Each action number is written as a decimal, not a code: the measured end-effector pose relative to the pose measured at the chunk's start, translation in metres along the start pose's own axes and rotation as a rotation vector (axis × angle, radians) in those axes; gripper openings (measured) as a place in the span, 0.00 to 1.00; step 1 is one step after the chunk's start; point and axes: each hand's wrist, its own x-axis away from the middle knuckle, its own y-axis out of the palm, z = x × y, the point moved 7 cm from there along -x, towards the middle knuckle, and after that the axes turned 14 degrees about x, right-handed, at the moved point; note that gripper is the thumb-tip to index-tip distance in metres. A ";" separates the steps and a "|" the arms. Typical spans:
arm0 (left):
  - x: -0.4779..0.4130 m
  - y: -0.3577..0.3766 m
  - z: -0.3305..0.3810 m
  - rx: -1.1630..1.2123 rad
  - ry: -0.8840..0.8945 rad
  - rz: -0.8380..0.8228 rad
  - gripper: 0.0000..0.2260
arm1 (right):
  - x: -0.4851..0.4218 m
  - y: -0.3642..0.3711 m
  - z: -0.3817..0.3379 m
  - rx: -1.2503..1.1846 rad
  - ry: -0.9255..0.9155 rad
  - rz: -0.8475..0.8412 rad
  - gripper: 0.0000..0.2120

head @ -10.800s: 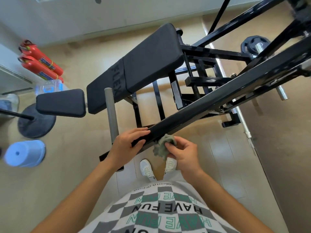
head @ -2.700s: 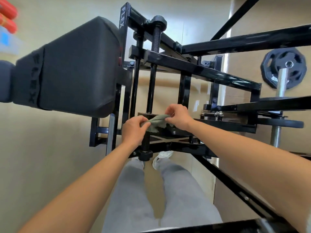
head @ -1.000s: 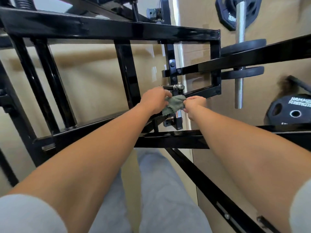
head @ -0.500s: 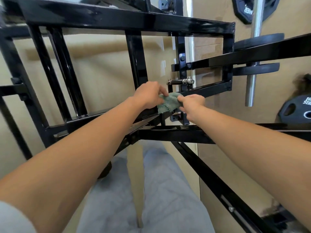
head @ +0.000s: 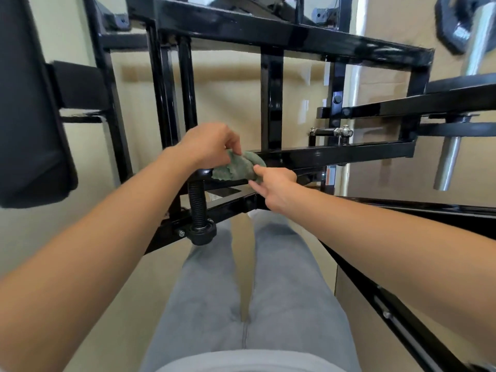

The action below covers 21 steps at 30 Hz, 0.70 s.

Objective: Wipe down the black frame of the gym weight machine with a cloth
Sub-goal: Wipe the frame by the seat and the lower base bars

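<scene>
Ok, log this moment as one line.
stage: wiping | left hand: pinches crumpled green cloth | right hand: pinches cloth edge | cloth: against black metal frame bar

The left hand (head: 206,146) is pinching the upper edge of the green cloth (head: 237,167) with curled fingers (head: 235,146), while the right hand (head: 276,187) is holding the cloth's right edge, its forefinger lying along it. The cloth is bunching against the black frame (head: 335,154), on the low crossbar running off to the cloth's right, and a threaded rod (head: 197,202) is standing just below and left of the cloth. Far left of the cloth a black pad (head: 29,103) is filling the view's edge, a chrome sleeve (head: 447,162) is hanging well to the cloth's right, and grey trousers (head: 241,291) are showing below it.
</scene>
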 end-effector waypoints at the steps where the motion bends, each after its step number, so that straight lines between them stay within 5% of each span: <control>1: 0.008 -0.003 -0.005 -0.032 -0.013 0.043 0.12 | 0.005 0.009 0.003 -0.003 0.009 -0.031 0.13; 5: 0.033 -0.006 -0.016 -0.134 0.001 0.163 0.09 | 0.020 0.036 0.014 0.018 -0.004 -0.104 0.09; 11: 0.039 -0.001 -0.012 -0.131 0.020 0.302 0.07 | 0.015 0.018 0.002 0.137 -0.129 0.056 0.08; 21: -0.022 0.036 0.021 0.060 0.076 0.199 0.07 | -0.025 -0.055 -0.030 0.457 -0.303 0.348 0.09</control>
